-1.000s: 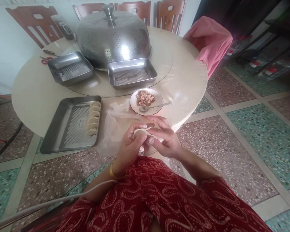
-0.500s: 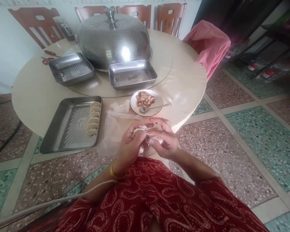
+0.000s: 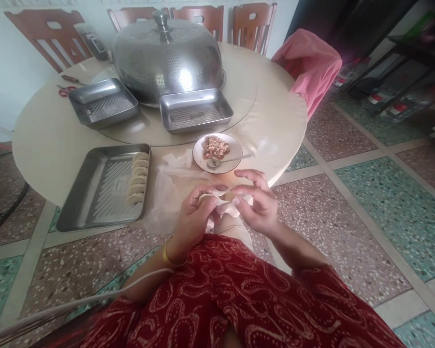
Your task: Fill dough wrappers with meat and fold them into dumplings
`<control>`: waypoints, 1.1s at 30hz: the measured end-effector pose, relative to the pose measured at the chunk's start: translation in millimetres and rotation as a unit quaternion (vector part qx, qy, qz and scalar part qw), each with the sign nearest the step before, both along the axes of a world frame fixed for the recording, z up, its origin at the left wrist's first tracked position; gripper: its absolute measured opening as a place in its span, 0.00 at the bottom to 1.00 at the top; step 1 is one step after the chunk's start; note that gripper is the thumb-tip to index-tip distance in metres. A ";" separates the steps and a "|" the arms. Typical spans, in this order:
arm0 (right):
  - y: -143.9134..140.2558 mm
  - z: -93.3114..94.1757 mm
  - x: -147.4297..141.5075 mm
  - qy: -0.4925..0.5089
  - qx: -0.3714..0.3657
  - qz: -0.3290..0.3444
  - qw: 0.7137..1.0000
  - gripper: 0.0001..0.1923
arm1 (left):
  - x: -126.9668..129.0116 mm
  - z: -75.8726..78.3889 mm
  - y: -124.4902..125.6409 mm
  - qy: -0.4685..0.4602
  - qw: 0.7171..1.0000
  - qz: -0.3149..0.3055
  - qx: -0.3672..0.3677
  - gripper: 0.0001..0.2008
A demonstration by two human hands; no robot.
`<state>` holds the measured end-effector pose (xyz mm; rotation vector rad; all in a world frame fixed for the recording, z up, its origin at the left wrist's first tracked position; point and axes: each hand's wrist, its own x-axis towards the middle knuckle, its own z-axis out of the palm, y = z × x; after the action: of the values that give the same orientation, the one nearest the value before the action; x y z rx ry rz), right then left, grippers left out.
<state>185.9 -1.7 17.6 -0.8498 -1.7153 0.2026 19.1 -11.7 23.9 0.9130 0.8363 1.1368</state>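
Note:
My left hand (image 3: pixel 197 208) is closed on a pale dumpling wrapper (image 3: pixel 204 197), pinched between thumb and fingers; most of it is hidden. Just to its right is my right hand (image 3: pixel 259 203), thumb and fingers apart and fingertips close to the wrapper; whether they touch it I cannot tell. Below the hands shows pale, sheet-like material (image 3: pixel 232 209), partly covered. Beyond them sits a white plate (image 3: pixel 235 163) of minced filling (image 3: pixel 215 146) with a spoon (image 3: pixel 213 163) on it. On the left, a metal tray (image 3: pixel 94 212) holds a row of several folded dumplings (image 3: pixel 138 178) along its right side.
Two more metal trays (image 3: pixel 105 104) (image 3: pixel 197 123) stand farther back, before a large perforated metal dome cover (image 3: pixel 166 53) with a knob. Crumpled clear plastic (image 3: pixel 165 186) lies beside the near tray. Red-handled scissors (image 3: pixel 65 91) are at the back left. A pink cloth (image 3: pixel 311 58) drapes a chair.
My right hand has moved away to the right from the left hand, and its fingers have spread. My left hand keeps its hold on the wrapper. The view has shifted slightly.

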 end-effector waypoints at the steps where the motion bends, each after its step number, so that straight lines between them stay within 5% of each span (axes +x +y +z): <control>1: 0.7 2.3 2.8 -0.012 -0.013 0.003 1.000 0.08 | 0.0 -0.4 0.5 0.005 1.000 -0.001 0.006 0.09; 16: 3.4 17.5 5.4 -0.066 -0.150 0.029 0.986 0.06 | 4.2 -2.0 5.8 0.095 0.995 -0.023 0.016 0.10; 33: 7.0 17.2 11.0 -0.063 -0.196 0.045 0.978 0.04 | 2.3 -0.8 5.7 0.105 0.994 -0.039 0.008 0.11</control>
<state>196.9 5.2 34.8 -1.0907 -1.8658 0.5732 21.3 -6.0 23.1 1.0831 0.9543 0.9917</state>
